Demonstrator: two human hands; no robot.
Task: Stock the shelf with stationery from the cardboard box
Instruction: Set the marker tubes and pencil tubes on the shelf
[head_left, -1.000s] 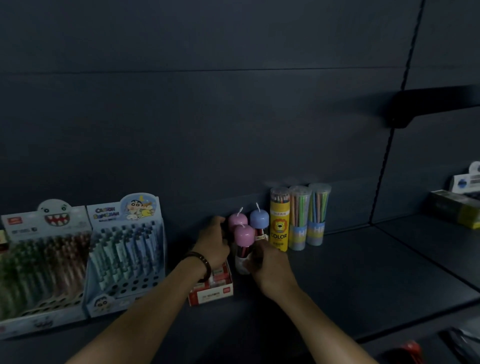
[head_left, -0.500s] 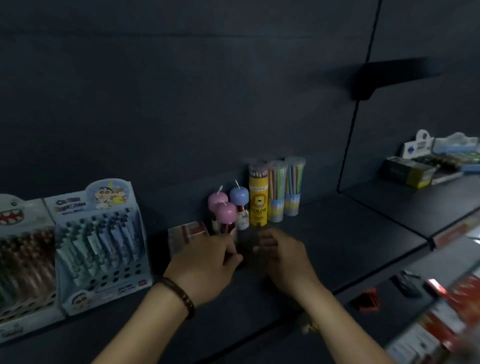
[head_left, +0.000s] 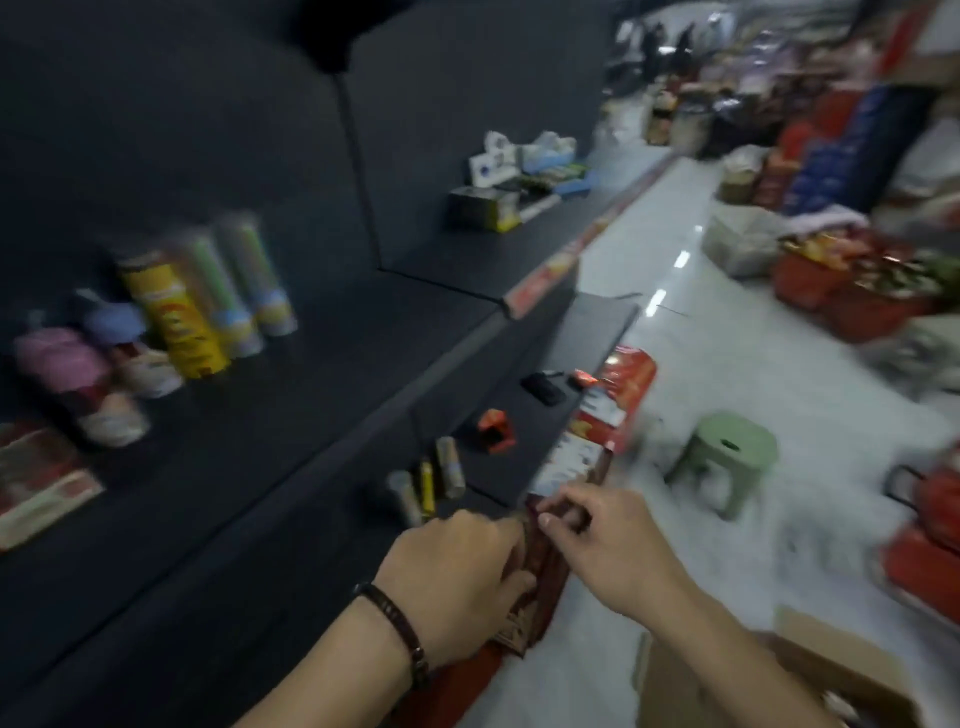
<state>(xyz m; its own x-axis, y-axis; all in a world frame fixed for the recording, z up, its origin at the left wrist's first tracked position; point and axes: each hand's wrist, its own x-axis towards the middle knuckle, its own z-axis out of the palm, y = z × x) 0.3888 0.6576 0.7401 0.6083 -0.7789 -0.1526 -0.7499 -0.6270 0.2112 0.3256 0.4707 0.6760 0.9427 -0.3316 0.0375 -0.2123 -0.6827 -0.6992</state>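
Both arms reach forward. The left hand (head_left: 457, 566) and right hand (head_left: 608, 545) are close together, fingers curled, at the shelf (head_left: 234, 597) edge; blur hides any grip. The cardboard box (head_left: 831, 670) sits near right, on the floor.

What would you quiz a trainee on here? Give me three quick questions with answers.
1. True or false: the green stool stands on the upper shelf.
2. The left hand and right hand both hold: A) the green stool, B) the dark red pack, C) nothing.
3. How many small tubes lie on the lower shelf just beyond the left hand?
Key: 1 false, it stands on the floor; 2 B; 3 three.
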